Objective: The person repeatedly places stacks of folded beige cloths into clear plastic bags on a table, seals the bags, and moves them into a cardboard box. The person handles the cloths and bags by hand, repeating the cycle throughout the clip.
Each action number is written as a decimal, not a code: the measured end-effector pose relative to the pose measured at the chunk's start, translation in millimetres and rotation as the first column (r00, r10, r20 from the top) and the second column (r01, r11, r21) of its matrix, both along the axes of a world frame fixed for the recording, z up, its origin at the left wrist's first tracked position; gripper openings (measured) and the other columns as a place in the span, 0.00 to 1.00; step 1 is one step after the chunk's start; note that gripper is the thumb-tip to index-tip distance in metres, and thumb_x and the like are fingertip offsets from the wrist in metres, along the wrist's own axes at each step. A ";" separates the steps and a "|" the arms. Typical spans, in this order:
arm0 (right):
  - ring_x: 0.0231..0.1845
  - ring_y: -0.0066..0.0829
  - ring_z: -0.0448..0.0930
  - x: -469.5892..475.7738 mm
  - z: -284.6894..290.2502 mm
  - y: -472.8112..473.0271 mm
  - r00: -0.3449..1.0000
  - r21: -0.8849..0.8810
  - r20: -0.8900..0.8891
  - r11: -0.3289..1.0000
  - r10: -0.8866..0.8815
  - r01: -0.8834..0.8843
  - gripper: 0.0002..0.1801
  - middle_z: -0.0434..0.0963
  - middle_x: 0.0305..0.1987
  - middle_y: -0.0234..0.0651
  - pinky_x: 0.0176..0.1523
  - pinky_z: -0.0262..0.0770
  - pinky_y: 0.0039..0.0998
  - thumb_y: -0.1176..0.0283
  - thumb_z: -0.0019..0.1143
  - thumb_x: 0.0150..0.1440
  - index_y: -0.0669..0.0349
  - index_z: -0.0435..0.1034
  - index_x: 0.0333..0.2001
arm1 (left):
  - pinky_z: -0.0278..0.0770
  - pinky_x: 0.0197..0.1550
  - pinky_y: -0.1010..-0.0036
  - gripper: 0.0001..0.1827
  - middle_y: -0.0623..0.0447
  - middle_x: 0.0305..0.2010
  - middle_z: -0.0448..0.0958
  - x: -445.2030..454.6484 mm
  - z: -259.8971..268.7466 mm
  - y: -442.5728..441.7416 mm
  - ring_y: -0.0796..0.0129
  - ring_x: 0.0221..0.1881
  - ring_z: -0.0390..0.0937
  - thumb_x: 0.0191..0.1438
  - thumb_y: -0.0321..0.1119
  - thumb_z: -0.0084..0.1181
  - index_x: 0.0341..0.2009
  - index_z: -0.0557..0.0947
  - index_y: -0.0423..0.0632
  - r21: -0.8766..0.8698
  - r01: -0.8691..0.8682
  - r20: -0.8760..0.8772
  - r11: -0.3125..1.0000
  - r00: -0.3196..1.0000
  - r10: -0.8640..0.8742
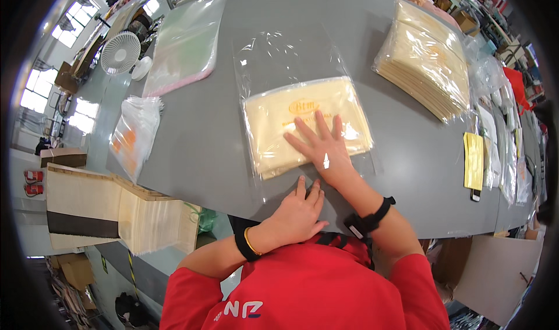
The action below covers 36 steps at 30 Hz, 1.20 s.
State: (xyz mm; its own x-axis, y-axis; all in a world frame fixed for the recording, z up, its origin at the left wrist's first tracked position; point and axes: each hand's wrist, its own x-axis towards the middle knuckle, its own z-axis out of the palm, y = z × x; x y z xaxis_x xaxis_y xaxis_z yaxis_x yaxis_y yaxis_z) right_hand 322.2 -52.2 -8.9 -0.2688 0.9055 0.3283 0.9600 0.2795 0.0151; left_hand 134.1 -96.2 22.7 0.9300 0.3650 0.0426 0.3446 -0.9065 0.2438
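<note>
A folded cream-coloured textile pack (pixel 270 133) bearing orange print lies before me inside a larger clear plastic bag (pixel 288 59), whose unfilled part spreads flat towards the far side of the table. My right hand (pixel 327 151) rests palm down on the pack's lower right part, its fingers spread. Just below the pack's near edge, my left hand (pixel 301 212) lies on the bag's near end or the table beside it; which of the two I cannot tell. Its fingers are a little apart and it holds nothing.
On the grey table (pixel 188 142), clear plastic bags (pixel 188 46) lie at the far left, smaller printed bags (pixel 135 133) nearer. A tall stack of cream packs (pixel 428 59) stands at the far right. A yellow packet (pixel 473 159) covers part of a phone (pixel 475 194). A white fan (pixel 121 53) is beyond the left edge.
</note>
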 end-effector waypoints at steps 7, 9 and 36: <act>0.78 0.52 0.62 10.9 -11.2 142.1 0.997 0.087 -0.013 0.993 -0.079 0.080 0.41 0.66 0.77 0.25 0.76 0.44 0.70 0.79 0.54 0.57 0.25 0.64 0.71 | 0.86 0.47 0.54 0.39 0.26 0.64 0.72 0.9 -8.1 8.1 0.20 0.58 0.73 0.57 0.57 0.63 0.55 0.79 0.30 -0.031 0.078 -0.053 0.997 0.995 -0.079; 0.79 0.49 0.60 14.8 -11.6 178.8 0.993 0.044 -0.075 0.995 -0.088 0.091 0.40 0.66 0.77 0.25 0.78 0.43 0.68 0.81 0.46 0.60 0.25 0.66 0.70 | 0.87 0.43 0.56 0.38 0.25 0.64 0.71 0.4 -16.5 9.2 0.20 0.56 0.74 0.57 0.57 0.63 0.54 0.80 0.30 -0.022 0.098 -0.061 0.995 0.993 -0.099; 0.82 0.48 0.54 25.5 -0.7 58.7 0.961 -0.276 0.257 0.946 -0.100 0.172 0.34 0.54 0.82 0.37 0.79 0.51 0.56 0.74 0.52 0.66 0.49 0.58 0.75 | 0.78 0.48 0.56 0.17 0.42 0.51 0.80 -404.9 -48.2 62.1 0.41 0.50 0.77 0.55 0.26 0.62 0.51 0.81 0.45 0.043 -0.961 0.378 0.273 0.268 0.886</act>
State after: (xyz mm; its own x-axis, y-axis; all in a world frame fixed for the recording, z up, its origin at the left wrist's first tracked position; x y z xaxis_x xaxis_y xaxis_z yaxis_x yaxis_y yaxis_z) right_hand 347.7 6.5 -9.6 -0.1730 0.9848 -0.0147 0.9676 0.1727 0.1840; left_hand -270.8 -34.0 -25.5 -0.1040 0.9075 0.4069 0.9478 -0.0335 0.3171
